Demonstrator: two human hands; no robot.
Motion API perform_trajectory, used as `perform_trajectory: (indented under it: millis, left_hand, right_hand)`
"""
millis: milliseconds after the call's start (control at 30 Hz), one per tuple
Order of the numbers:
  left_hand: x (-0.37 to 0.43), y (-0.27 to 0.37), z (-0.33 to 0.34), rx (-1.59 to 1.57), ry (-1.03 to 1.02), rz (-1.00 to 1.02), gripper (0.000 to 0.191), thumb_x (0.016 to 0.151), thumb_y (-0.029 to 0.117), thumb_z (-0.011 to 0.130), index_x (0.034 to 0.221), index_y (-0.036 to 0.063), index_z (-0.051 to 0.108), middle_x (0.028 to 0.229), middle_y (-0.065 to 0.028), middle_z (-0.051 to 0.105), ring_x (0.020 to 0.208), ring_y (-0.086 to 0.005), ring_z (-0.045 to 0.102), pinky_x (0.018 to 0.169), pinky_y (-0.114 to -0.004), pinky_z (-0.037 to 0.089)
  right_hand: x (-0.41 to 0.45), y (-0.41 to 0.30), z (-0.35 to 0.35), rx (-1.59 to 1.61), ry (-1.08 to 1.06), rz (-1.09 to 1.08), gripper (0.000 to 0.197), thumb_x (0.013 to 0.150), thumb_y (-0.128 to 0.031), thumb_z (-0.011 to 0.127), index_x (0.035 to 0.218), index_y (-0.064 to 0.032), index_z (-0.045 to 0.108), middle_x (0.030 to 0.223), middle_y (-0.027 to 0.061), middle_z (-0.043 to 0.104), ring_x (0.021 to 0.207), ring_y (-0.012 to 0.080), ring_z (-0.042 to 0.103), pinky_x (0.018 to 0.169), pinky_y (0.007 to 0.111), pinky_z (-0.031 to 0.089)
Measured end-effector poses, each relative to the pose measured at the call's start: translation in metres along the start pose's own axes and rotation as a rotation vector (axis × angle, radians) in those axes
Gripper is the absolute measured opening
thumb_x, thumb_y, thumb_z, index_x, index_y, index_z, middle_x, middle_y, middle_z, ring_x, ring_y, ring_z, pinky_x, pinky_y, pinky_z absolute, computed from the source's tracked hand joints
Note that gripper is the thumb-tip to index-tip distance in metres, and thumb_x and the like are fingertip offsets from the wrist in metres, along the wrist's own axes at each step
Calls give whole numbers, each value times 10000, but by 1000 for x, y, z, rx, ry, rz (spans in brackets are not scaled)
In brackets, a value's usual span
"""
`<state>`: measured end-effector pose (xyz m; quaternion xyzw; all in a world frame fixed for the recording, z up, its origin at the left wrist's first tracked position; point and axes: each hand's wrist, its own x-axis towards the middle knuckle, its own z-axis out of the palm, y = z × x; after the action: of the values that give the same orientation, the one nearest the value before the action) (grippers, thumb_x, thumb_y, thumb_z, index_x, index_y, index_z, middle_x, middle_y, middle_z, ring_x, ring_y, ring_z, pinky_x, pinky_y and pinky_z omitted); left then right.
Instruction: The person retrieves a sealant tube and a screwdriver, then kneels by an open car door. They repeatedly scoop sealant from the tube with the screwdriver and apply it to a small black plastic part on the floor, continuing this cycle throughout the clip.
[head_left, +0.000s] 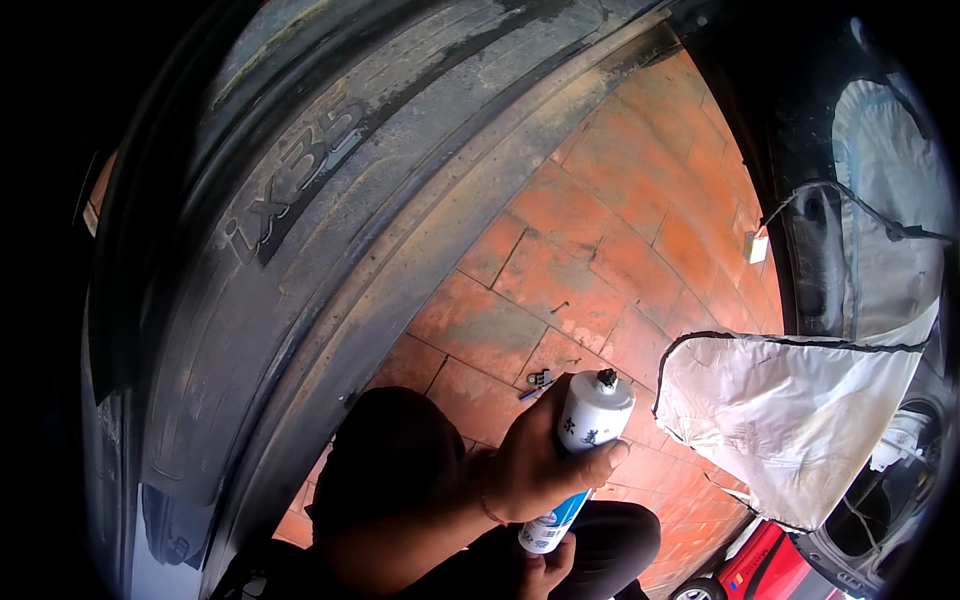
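Observation:
A white and blue sealant cartridge (598, 409) stands tilted in front of me, with black residue on its narrow nozzle (607, 379). My left hand (544, 457) is wrapped around its upper half, thumb across the front. At its lower end my right hand (551, 566) touches the base; most of that hand is hidden. To the left runs the car's door sill (300, 247), dusty and stained with dark patches. Raised model lettering (296, 184) sits on it. Both hands are apart from the sill, above my bent knees.
On the right is a car door (817, 262) with its inner panel off and a loose white liner (787, 412) folded outward. A cable (832, 184) hangs there. Small dark part (538, 377) and blue object (531, 393) lie on terracotta tiles (555, 277). A red vehicle (757, 562) shows below.

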<state>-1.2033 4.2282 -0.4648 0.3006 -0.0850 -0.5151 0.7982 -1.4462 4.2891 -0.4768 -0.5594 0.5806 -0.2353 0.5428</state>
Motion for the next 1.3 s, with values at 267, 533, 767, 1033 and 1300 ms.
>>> perform_trajectory:
  millis: [267, 533, 767, 1033, 1300]
  left_hand:
    - [-2, 11, 15, 47, -78, 55, 497, 850, 211, 753, 1218, 30, 473, 959, -52, 578, 815, -109, 587, 710, -276, 498]
    - [97, 48, 31, 728, -157, 380, 423, 749, 206, 791, 1078, 12, 609, 946, -53, 669, 847, -131, 628, 776, -307, 528]
    - [105, -6, -49, 842, -121, 288, 423, 751, 131, 800, 1104, 20, 595, 982, -38, 658, 909, -131, 619, 819, -307, 523]
    - [69, -57, -108, 979, -22, 136, 436, 726, 103, 796, 1103, 48, 584, 946, -36, 649, 881, -115, 596, 819, -294, 509]
    - [68, -77, -132, 878, 191, 371, 428, 691, 111, 827, 1050, 7, 619, 896, -54, 684, 797, -114, 630, 741, -297, 538]
  right_hand:
    - [26, -17, 2, -223, -254, -197, 289, 929, -199, 646, 1082, 41, 597, 966, 122, 673, 867, 176, 652, 782, 316, 519]
    - [204, -56, 128, -91, -295, -218, 547, 823, -140, 770, 1283, 15, 518, 1190, 112, 644, 1082, 203, 607, 916, 323, 489]
    - [266, 37, 202, 321, -297, -257, 466, 833, -140, 766, 1221, -19, 539, 1129, 81, 659, 992, 158, 630, 844, 308, 517]
    - [276, 166, 221, 296, -504, -134, 360, 883, -185, 705, 1179, 4, 627, 1172, 98, 661, 1068, 169, 610, 917, 339, 495]
    - [272, 140, 196, -46, -534, -218, 735, 810, -215, 778, 1425, -57, 408, 1182, 191, 640, 1090, 265, 633, 909, 363, 511]
